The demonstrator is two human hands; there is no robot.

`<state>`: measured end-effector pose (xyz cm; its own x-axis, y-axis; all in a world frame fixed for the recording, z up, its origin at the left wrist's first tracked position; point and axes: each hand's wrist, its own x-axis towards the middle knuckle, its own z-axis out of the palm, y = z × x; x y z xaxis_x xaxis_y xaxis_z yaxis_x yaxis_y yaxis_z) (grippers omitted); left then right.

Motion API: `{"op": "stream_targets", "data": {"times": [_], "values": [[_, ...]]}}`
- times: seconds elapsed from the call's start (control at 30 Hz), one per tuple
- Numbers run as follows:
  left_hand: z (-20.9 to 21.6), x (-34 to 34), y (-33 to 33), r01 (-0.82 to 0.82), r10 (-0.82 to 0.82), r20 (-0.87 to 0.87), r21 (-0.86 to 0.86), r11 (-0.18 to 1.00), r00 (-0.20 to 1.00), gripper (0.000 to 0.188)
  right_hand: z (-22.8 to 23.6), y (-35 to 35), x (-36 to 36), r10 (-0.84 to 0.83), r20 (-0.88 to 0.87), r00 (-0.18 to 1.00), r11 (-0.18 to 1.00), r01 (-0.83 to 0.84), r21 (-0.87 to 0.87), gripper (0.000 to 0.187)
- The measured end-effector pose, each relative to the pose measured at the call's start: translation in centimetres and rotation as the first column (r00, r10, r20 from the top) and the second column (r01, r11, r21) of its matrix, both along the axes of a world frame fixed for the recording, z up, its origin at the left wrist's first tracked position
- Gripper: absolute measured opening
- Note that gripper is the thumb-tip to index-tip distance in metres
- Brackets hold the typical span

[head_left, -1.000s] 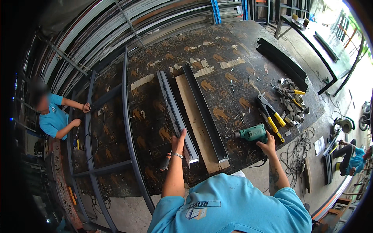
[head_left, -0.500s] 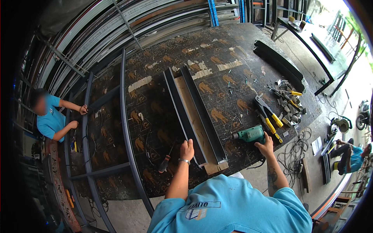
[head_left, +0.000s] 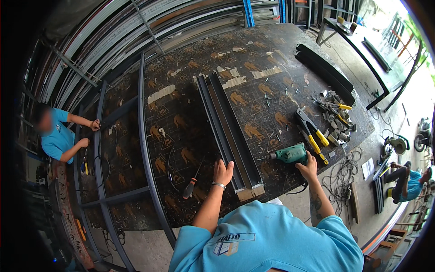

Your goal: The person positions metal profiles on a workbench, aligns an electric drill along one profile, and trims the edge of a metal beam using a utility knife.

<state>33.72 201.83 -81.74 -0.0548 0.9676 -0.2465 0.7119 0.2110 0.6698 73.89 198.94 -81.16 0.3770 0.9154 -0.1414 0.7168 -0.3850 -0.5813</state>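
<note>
Across the printed dark surface (head_left: 181, 104), two dark metal channels lie side by side: left channel (head_left: 219, 131), right channel (head_left: 239, 136), with a tan board (head_left: 250, 194) showing between them and at their near ends. Left hand (head_left: 222, 173) is on the left channel near its near end, fingers bent over it; can't tell if gripping or just pressing. Main risk: uneven push there could swing the far end out of line, since no hand is on it. Right channel has no hand on it either, so a knock could shift it. Right hand (head_left: 307, 167) has its fingers curled round the back of the green drill (head_left: 291, 155), which lies just right of the channels; a pressed trigger could set the chuck turning, and a snagged cord (head_left: 297, 191) could drag it. Screwdriver (head_left: 190, 187) lies left of the left hand, within elbow reach, could get knocked. Further right, loose rivets (head_left: 267, 97), a yellow-handled riveter (head_left: 312, 134) and piled metal brackets (head_left: 337, 123); stray bits under a channel could scratch or tilt it.
</note>
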Motion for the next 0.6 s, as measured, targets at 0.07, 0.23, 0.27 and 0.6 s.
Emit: {"op": "stream_targets", "data": {"times": [0.07, 0.23, 0.27, 0.6], "values": [[0.3, 1.2, 0.2, -0.22, 0.217, 0.044, 0.305, 0.926, 0.975, 0.067, 0.5, 0.0, -0.6, -0.005, 0.007, 1.0, 1.0, 0.004, 0.015, 0.087], [0.0, 1.4, 0.4, -0.269, 0.255, 0.116, 0.121, 0.956, 0.96, 0.078, 5.5, 0.3, -8.3, 0.19, 0.073, 0.979, 0.83, -0.2, 0.52, 0.025], [0.1, 1.8, 0.2, -0.273, 0.258, 0.117, 0.139, 0.952, 0.959, 0.079, 5.9, 0.3, -10.3, 0.324, 0.046, 0.945, 0.823, -0.306, 0.478, 0.022], [1.6, 1.8, -1.8, -0.219, 0.207, 0.134, 0.083, 0.972, 0.969, 0.077, -0.5, -1.5, -16.6, 0.556, -0.232, 0.798, 0.829, -0.554, 0.077, 0.053]]}}
